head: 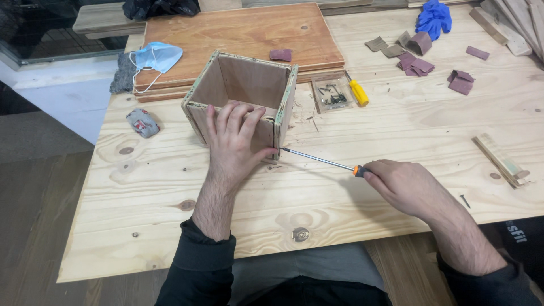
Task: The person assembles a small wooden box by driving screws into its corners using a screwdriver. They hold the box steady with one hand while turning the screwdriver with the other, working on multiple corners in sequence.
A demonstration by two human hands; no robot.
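Step in hand, by the look of it: driving a screw into the near right corner of the plywood box (241, 99), which sits open-topped on the tabletop (340, 192). Your left hand (235, 141) lies flat over the box's near wall, fingers (226, 116) spread and hooked on its rim; your right hand (405, 184), right of the box, is clenched on the screwdriver (320, 160), tip at that corner. Next move likely calls for steady pressure along the shaft while the box is held still.
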